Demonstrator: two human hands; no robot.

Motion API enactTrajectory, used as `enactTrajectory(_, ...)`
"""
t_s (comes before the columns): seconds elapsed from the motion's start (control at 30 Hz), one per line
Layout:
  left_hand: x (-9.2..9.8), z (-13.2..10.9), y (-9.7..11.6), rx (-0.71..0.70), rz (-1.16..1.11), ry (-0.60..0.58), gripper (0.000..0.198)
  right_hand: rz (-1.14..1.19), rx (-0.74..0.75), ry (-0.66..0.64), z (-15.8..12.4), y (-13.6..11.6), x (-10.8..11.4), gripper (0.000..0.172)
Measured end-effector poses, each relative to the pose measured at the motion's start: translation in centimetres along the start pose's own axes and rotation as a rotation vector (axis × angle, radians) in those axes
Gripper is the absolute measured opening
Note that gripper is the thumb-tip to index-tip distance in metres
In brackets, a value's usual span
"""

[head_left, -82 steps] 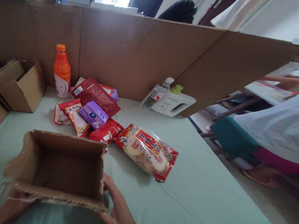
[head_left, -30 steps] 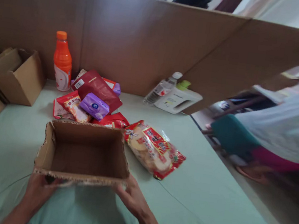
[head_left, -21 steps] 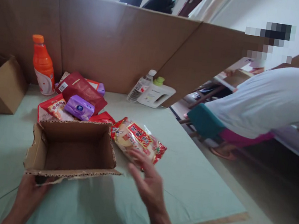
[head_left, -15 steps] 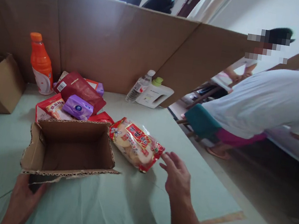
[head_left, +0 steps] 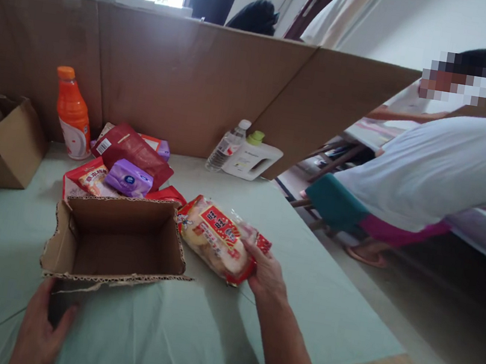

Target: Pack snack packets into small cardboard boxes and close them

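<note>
My right hand (head_left: 269, 273) is closed on the right end of a red and clear bag of rice crackers (head_left: 216, 236), thumb on top. The bag lies on the cloth to the right of an open cardboard box (head_left: 119, 242) with torn, ragged edges. Nothing is inside the box. Just in front of its near left corner is my left hand (head_left: 42, 322), thumb and fingers apart; its fingertips are at the box's lower front, and I cannot tell whether they touch it.
Behind the box lie a purple tissue pack (head_left: 129, 178), a dark red pouch (head_left: 131, 150) and red snack bags. An orange bottle (head_left: 73, 114), a clear water bottle (head_left: 229, 146) and a white jug (head_left: 253, 159) stand by the cardboard wall (head_left: 186, 76). People work at the right.
My right hand has moved left onto the rice cracker bag and taken hold of its end. My left hand stays near the box's front, its thumb now clear of the box edge.
</note>
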State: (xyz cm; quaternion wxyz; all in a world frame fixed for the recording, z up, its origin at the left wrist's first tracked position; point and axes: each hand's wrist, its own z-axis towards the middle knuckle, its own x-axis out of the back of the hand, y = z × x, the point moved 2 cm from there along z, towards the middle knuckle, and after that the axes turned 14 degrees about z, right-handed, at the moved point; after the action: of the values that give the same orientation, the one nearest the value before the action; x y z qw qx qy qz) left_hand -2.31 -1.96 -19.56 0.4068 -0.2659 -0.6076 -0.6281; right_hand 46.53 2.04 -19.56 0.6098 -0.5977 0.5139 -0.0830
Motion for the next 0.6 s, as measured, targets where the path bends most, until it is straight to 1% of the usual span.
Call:
enactTrajectory(0.07,0.2,-0.3,-0.1,-0.023,-0.015,0.010,0.063,0.026,0.062,0.012,-0.9,-0.5,0.0,0.061)
enactTrajectory(0.17,0.9,-1.2,-0.4,-0.057,-0.026,0.013,0.059,0.059,0.165,0.048,-2.8,-2.1,0.7,0.060)
enactTrajectory(0.27,1.7,-2.5,-0.7,-0.056,0.017,0.026,0.053,0.043,0.283,0.081,-5.2,-4.5,2.0,0.058)
enactTrajectory(0.33,2.2,-3.4,-0.5,-0.125,0.030,0.054,0.041,-0.004,0.362,0.096,-7.3,-6.2,3.2,0.056)
enactTrajectory(0.4,2.6,-4.2,0.5,-0.285,-0.004,0.090,0.027,-0.066,0.377,0.108,-9.6,-7.8,4.7,0.055)
enactTrajectory(0.47,2.9,-4.9,2.3,-0.447,-0.073,0.091,0.020,-0.158,0.312,0.105,-12.0,-8.9,6.3,0.055)
enactTrajectory(0.5,3.0,-5.1,3.4,-0.505,-0.113,0.079,0.019,-0.217,0.268,0.092,-13.1,-9.3,7.0,0.054)
enactTrajectory(0.53,3.1,-5.3,4.6,-0.543,-0.149,0.053,0.018,-0.272,0.233,0.073,-14.1,-9.5,7.7,0.054)
enactTrajectory(0.6,3.3,-5.4,6.9,-0.565,-0.214,-0.022,0.017,-0.347,0.227,0.024,-16.0,-9.7,8.6,0.052)
